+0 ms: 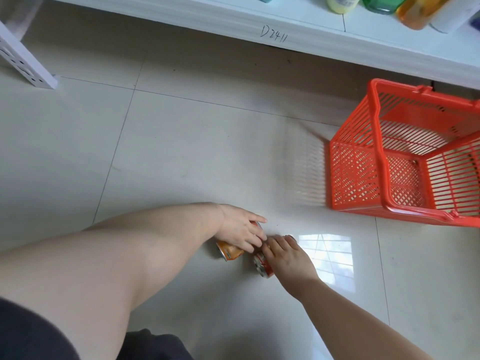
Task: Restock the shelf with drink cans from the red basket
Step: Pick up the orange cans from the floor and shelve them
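Two drink cans lie on their sides on the pale tiled floor (181,152) in the head view, near the person and a little left of the middle. The orange can (230,252) is the left one, and the left hand (241,231) is laid over it from above. Its fingers curl down around the can's body, apart from the forefinger, which points right. The red can (263,266) lies just right of the orange one, its silver end turned toward the near side. The right hand (285,255) covers its far part with fingers bent over and clamped on it. The fingertips of the two hands meet between the cans. Whether the cans themselves touch cannot be told, as the fingers hide that gap.

The red basket (376,157) sits on the floor well to the right and farther off, close under the shelf, with its opening and mesh bottom turned toward the camera. Its handle (415,211) lies along its near rim.

The white shelf (285,11) runs across the far edge, with "D2411" handwritten on its front lip. At its right end stand a yellow bottle (341,3), a green bottle (379,5) and an orange bottle (418,14). A white perforated post (23,61) slants down at the far left. A bright window reflection (327,255) shines on the tile right of the right hand.
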